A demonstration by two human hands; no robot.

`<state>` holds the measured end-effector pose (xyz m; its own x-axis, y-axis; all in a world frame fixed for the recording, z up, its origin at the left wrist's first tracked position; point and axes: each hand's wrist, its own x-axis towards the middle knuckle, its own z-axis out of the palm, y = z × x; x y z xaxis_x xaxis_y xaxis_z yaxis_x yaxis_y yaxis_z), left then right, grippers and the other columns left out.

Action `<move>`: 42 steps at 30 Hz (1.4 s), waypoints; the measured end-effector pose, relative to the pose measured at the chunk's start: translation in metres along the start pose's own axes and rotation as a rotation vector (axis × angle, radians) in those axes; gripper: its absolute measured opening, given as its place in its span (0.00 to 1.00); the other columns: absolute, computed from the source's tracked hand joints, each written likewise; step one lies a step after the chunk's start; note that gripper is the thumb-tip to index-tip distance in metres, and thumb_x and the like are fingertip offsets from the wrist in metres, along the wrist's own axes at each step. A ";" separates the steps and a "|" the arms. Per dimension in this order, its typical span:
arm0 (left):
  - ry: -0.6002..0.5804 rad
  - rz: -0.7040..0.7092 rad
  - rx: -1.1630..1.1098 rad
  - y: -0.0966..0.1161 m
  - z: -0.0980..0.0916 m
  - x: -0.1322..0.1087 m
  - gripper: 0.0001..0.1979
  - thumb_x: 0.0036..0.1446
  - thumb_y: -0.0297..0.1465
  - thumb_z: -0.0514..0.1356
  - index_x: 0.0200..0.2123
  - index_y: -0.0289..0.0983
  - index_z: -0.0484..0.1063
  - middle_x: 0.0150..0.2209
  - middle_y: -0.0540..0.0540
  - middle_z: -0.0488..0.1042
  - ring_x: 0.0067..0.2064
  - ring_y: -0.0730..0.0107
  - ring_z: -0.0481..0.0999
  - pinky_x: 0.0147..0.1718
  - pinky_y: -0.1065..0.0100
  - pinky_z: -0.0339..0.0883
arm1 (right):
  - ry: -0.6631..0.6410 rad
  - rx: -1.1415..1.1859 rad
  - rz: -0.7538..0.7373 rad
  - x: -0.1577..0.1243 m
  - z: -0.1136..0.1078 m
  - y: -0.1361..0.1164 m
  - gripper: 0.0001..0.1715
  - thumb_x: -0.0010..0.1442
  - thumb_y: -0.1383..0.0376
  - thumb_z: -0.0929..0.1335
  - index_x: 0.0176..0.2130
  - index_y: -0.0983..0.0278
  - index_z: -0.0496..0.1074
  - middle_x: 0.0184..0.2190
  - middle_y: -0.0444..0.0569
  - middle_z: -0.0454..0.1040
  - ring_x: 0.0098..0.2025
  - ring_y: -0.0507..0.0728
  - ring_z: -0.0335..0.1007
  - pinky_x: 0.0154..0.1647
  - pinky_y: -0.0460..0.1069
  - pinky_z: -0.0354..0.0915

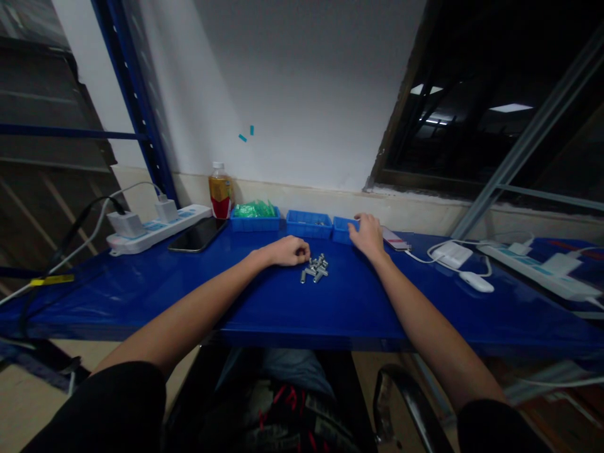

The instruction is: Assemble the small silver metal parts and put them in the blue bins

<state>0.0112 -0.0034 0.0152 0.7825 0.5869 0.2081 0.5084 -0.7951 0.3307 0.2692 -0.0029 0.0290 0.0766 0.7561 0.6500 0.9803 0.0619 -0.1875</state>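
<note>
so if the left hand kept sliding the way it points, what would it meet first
Probably the small pile of silver metal cylinders just beyond the curled left hand; whether they already touch is hard to tell.

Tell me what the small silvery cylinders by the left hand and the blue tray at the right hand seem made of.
Small silvery cylindrical parts beside the left hand: probably metal, bare and bright, since they catch sharp glints. Small blue rectangular tray at the right hand: likely moulded plastic, with an even opaque blue colour, a dull sheen and thin walls.
</note>
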 end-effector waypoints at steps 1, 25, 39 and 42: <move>0.006 -0.005 0.012 -0.001 0.000 0.000 0.09 0.49 0.26 0.56 0.32 0.35 0.76 0.28 0.49 0.76 0.27 0.75 0.71 0.27 0.75 0.59 | -0.045 0.033 -0.053 -0.002 0.000 -0.010 0.16 0.61 0.59 0.62 0.45 0.65 0.69 0.42 0.56 0.72 0.46 0.63 0.63 0.45 0.55 0.57; -0.080 -0.141 -0.177 0.016 -0.006 -0.002 0.16 0.49 0.43 0.62 0.32 0.35 0.76 0.27 0.49 0.76 0.28 0.74 0.72 0.28 0.75 0.59 | 0.085 0.014 -0.090 0.004 -0.013 -0.009 0.15 0.63 0.61 0.60 0.46 0.66 0.67 0.41 0.57 0.72 0.44 0.63 0.63 0.44 0.53 0.57; 0.099 -0.165 -0.161 -0.009 -0.008 0.000 0.13 0.53 0.36 0.57 0.33 0.32 0.75 0.29 0.47 0.76 0.29 0.72 0.71 0.30 0.73 0.61 | -0.277 0.209 -0.505 -0.025 0.000 -0.070 0.09 0.60 0.61 0.64 0.40 0.62 0.70 0.35 0.48 0.72 0.42 0.58 0.64 0.44 0.51 0.58; 0.189 -0.219 -0.340 -0.008 -0.007 0.003 0.20 0.55 0.44 0.55 0.32 0.30 0.73 0.27 0.47 0.73 0.28 0.73 0.69 0.28 0.72 0.60 | -0.255 0.224 -0.559 -0.031 0.000 -0.076 0.09 0.59 0.63 0.65 0.41 0.62 0.69 0.36 0.48 0.72 0.42 0.58 0.64 0.43 0.50 0.58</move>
<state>0.0069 0.0061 0.0201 0.5739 0.7786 0.2538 0.4831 -0.5721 0.6628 0.1920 -0.0316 0.0230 -0.5061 0.7000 0.5038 0.7961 0.6038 -0.0393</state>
